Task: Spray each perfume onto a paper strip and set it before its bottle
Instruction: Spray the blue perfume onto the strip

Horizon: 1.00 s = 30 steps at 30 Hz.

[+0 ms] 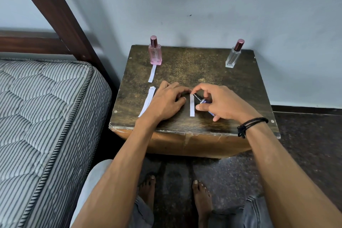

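Mattress [46,107]: striped, quilted, just beside the counter's left edge.
Counter [203,65]: a small worn wooden top set against the pale wall.
Spare strips [147,103]: a few white paper strips lying together by the near-left edge, touching the left hand's outer side.
Pink bottle [154,52]: upright and capped at the back left corner.
Pink bottle's strip [152,75]: flat on the counter, directly in front of that bottle.
Left hand [166,102]: palm down on the counter, fingers loosely bent, clasping nothing; its forefinger reaches the far end of the middle strip, though I cannot tell whether it presses the paper.
Middle strip [192,107]: flat on the wood between the two hands, running front to back.
Purple bottle [204,101]: tilted, its black nozzle pointing at the middle strip's far end.
Right hand [222,102]: wrapped round the purple bottle, forefinger arched over the nozzle.
Cord bracelet [249,125]: black, on the right wrist.
Clear bottle [233,55]: upright and capped at the back right corner, well apart from the hands.
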### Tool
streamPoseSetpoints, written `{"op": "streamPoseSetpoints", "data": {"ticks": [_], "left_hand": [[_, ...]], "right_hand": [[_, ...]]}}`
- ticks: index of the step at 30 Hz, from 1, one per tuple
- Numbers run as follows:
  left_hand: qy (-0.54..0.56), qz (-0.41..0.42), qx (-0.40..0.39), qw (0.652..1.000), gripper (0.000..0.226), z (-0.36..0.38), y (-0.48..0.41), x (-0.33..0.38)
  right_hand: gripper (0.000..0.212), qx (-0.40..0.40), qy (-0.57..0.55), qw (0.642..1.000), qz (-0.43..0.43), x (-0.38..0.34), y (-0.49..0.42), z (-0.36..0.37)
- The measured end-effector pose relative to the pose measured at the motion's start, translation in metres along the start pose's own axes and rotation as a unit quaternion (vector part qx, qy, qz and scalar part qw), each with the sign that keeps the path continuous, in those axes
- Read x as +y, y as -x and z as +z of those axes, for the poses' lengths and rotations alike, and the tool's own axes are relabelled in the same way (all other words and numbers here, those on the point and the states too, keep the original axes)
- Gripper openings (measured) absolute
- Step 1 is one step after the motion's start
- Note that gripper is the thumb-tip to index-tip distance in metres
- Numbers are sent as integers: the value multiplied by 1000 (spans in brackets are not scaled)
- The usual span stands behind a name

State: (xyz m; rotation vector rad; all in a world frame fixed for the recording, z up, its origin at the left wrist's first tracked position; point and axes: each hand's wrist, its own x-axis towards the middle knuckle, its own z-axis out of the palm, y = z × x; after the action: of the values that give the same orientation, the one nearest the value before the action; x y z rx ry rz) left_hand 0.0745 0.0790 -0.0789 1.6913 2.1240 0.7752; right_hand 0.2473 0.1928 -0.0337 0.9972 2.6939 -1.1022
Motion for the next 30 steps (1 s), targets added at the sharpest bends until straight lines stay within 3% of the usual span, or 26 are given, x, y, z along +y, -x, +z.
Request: {"op": "streamPoseSetpoints", "data": {"ticks": [4, 9, 20, 30], "left_hand": [[22, -9, 4, 1000, 32, 0, -1, -1], [69, -22, 8, 997, 32, -1, -2, -3], [28, -8, 10, 1000, 32, 1, -1, -2], [22, -10, 14, 1000, 33, 3, -2, -2]], "right_hand": [[38, 31, -81, 996, 2, 6, 2, -6], [37, 45, -96, 994, -3, 8, 3, -8], [35, 43, 81, 995, -31, 0, -6, 3], [37, 51, 108, 992, -33, -4, -13, 5]]}}
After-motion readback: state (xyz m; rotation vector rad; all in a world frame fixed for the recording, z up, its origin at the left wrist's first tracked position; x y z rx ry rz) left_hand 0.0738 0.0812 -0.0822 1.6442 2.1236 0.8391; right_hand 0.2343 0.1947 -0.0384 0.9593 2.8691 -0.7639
